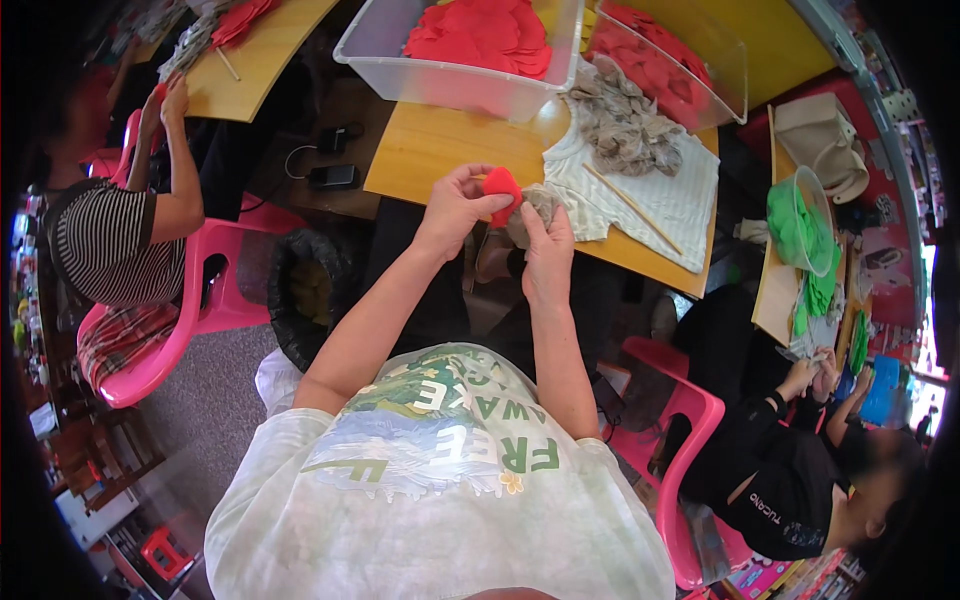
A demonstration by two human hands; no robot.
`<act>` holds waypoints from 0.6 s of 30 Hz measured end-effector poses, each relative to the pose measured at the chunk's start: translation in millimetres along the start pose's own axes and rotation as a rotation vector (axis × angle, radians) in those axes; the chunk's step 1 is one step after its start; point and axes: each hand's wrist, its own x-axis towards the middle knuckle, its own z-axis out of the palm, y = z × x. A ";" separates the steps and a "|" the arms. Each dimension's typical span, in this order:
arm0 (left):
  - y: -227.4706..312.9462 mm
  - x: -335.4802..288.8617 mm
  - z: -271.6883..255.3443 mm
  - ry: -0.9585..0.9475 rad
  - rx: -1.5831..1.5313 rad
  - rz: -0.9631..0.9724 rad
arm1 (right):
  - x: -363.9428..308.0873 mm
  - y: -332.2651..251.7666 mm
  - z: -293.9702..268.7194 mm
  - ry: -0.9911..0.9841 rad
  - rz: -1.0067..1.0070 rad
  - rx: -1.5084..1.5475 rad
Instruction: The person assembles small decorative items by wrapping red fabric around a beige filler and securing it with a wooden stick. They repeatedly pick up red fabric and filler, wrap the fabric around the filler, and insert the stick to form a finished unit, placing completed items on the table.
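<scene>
Between the fingertips of my left hand (450, 212) is a thin red petal-shaped piece (502, 190), raised just over the table's near edge. My right hand (549, 258) pinches a crumpled, sheer grey-brown bundle (541, 201), thumb in front. The red piece meets or overlaps the bundle's left side; whether they are joined I cannot tell. On the table beyond, a heap of similar grey-brown bundles (625, 120) lies on a white cloth garment (692, 165). A thin wooden stick (632, 209) rests across that garment.
A clear plastic bin (455, 88) of red pieces stands on the wooden table (415, 145), with another red-filled bin (725, 85) right of it. A black-lined waste bin (290, 335) is by my left side. People sit on pink chairs (190, 330) at both sides; a basket (798, 215) holds green pieces.
</scene>
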 end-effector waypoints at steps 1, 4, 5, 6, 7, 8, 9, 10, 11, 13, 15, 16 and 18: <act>-1.0 -0.8 -0.6 -0.006 -0.058 -0.055 | -0.2 -0.4 0.5 -0.001 0.005 0.015; -3.9 -2.9 -0.5 -0.020 -0.199 -0.196 | 0.5 -4.1 2.6 0.010 0.050 0.040; -5.0 -4.0 -0.9 -0.022 -0.220 -0.232 | 1.1 -3.3 1.4 0.006 0.065 0.045; -6.5 -5.1 -1.3 -0.024 -0.243 -0.267 | 2.2 -1.5 0.1 0.001 0.080 0.050; -9.8 -5.4 -0.1 -0.003 -0.260 -0.290 | 4.0 2.3 -2.5 -0.006 0.036 0.016; -12.1 -6.6 -0.3 0.019 -0.293 -0.311 | 3.9 6.2 -4.2 0.008 0.019 -0.030; -14.0 -7.9 -0.8 0.040 -0.325 -0.331 | 2.8 9.5 -5.7 0.021 0.001 -0.076; -17.2 -8.2 -0.7 0.058 -0.360 -0.352 | 2.3 10.8 -6.3 0.035 -0.020 -0.124; -20.8 -5.8 -1.7 0.068 -0.410 -0.358 | 3.6 12.5 -6.3 0.039 -0.023 -0.120; -24.3 -5.6 -2.3 0.075 -0.469 -0.347 | 7.5 14.5 -5.6 0.049 -0.033 -0.113; -26.4 -3.9 -3.2 0.066 -0.534 -0.334 | 10.1 12.6 -5.7 0.055 0.005 -0.112; -27.5 -2.3 -2.7 0.051 -0.570 -0.329 | 11.5 10.6 -5.9 0.061 0.021 -0.111; -29.1 -0.4 -2.8 0.046 -0.599 -0.319 | 14.6 12.2 -6.5 0.057 0.052 -0.115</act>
